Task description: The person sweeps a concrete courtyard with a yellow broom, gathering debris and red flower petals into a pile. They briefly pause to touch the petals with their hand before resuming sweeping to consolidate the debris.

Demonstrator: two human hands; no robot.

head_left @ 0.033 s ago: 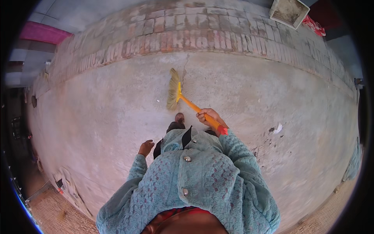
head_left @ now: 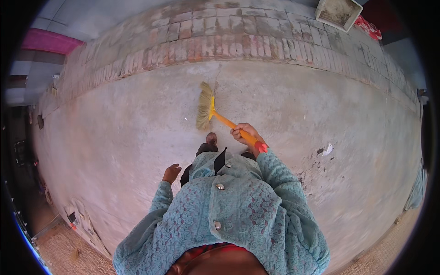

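Observation:
My right hand (head_left: 246,133) is wrapped around the orange handle of a broom (head_left: 224,120). Its red end cap (head_left: 261,146) lies over my right wrist. At the far end, a yellow collar (head_left: 211,108) joins the handle to a fan of pale straw bristles (head_left: 204,106), which rests on the grey concrete floor just beyond my brown shoe (head_left: 211,138). Left of my body hangs my left hand (head_left: 172,173), holding nothing, its fingers loosely bent and slightly apart.
Dark crumbs of dirt (head_left: 319,151) and a white scrap (head_left: 327,149) lie on the floor to the right. A brick border (head_left: 220,47) crosses the far side. Beyond it stand a pale shallow box (head_left: 338,13) and a red bag (head_left: 368,28). Crumpled cloth (head_left: 85,224) lies lower left.
My right hand and the broom's handle end have shifted slightly away from me and to the left. The bristles have barely moved; my left hand stays put.

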